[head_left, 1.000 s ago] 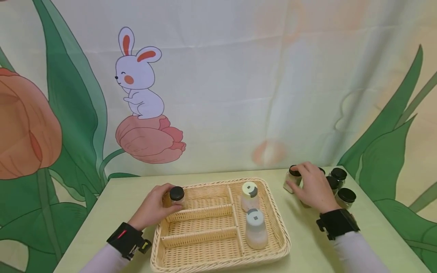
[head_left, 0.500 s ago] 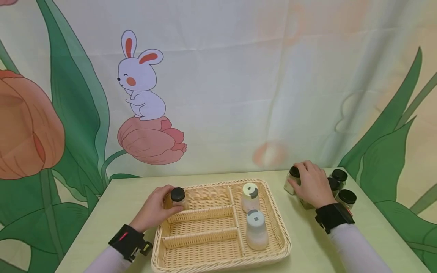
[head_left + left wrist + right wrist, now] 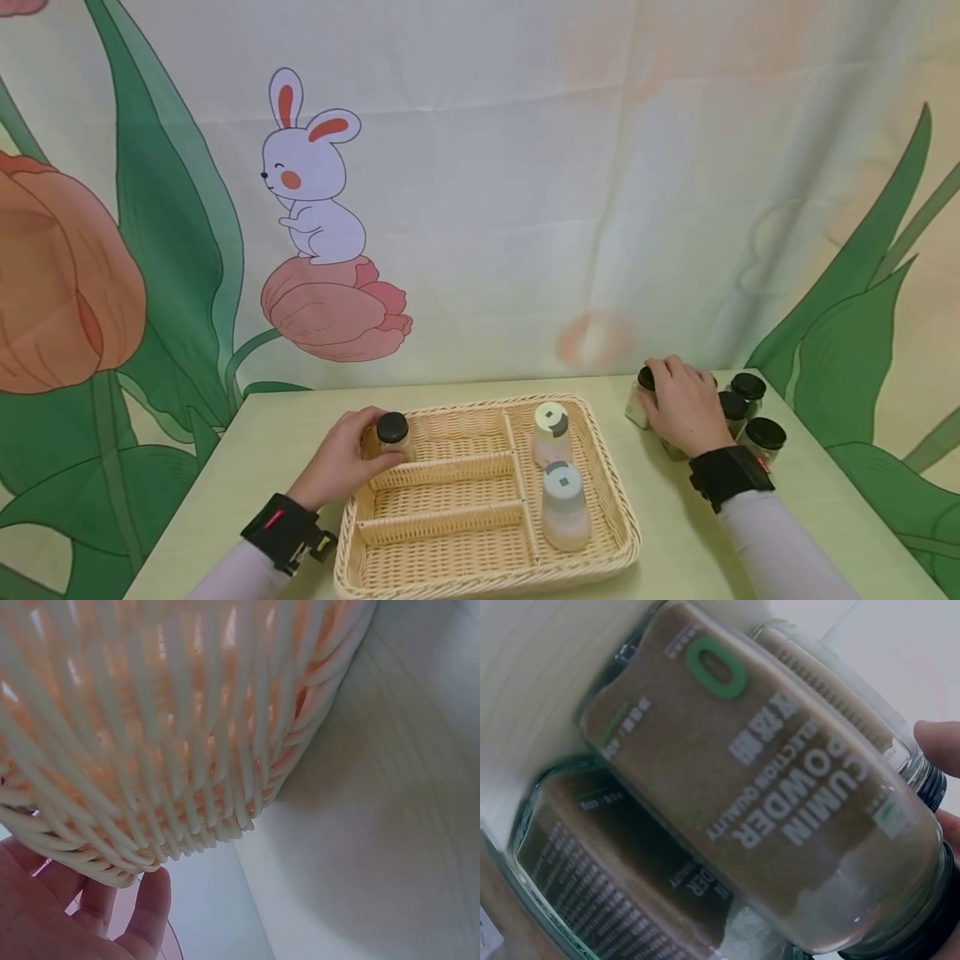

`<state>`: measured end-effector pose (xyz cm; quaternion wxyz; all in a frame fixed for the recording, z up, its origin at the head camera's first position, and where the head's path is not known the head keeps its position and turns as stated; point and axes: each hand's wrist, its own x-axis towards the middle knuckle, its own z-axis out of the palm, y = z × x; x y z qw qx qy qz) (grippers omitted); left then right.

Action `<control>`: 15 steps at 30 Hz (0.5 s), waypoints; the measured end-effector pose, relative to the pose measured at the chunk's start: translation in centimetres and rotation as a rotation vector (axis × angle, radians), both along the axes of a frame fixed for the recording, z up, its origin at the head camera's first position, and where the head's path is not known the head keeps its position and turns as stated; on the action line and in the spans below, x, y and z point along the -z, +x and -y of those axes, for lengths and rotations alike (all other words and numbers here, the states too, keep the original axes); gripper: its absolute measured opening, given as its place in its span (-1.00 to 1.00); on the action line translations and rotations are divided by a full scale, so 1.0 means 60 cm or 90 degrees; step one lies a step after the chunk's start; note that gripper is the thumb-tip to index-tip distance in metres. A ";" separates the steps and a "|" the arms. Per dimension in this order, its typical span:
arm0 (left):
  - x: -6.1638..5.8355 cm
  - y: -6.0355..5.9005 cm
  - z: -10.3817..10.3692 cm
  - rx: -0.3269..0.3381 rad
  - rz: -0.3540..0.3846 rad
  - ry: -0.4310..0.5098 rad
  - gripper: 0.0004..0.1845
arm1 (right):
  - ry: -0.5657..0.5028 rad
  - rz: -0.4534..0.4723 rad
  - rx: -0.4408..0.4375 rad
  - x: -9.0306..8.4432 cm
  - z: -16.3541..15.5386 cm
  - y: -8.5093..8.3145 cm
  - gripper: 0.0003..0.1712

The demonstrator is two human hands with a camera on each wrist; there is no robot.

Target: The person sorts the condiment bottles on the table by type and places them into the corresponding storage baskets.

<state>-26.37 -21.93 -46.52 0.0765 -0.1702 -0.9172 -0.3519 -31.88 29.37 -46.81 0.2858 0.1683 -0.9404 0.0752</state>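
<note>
In the head view my left hand (image 3: 343,458) holds a small black-lidded spice jar (image 3: 394,435), thumb in front and fingers behind, in the basket's back left compartment. That jar is hidden in the left wrist view, where several fingers (image 3: 152,904) show past the wicker. My right hand (image 3: 688,408) is over a cluster of black-lidded glass spice jars, thumb and fingers about the lid of the leftmost jar (image 3: 637,408). In the right wrist view a jar labelled cumin powder (image 3: 780,772) stands close below the hand, and the fingertips (image 3: 939,742) are at the lid of a jar behind it.
A wicker basket (image 3: 633,542) with dividers stands at the table's middle. Two bottles with pale caps, one yellowish (image 3: 552,437) and one grey-white (image 3: 565,508), stand in its right compartment. More black-lidded jars (image 3: 763,435) are right of my right hand. A printed curtain (image 3: 480,208) hangs behind.
My right hand has shifted slightly left, closer around the leftmost jar of the cluster. The left hand and its jar have stayed in place; the view has drifted a little.
</note>
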 end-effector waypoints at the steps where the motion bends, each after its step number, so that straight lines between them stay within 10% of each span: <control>1: 0.001 0.000 0.001 0.000 -0.001 0.001 -0.44 | 0.001 -0.004 -0.002 -0.001 0.001 0.000 -0.41; 15: 0.003 -0.002 0.001 0.003 -0.010 0.009 -0.45 | -0.002 0.008 -0.002 -0.009 0.003 0.002 -0.46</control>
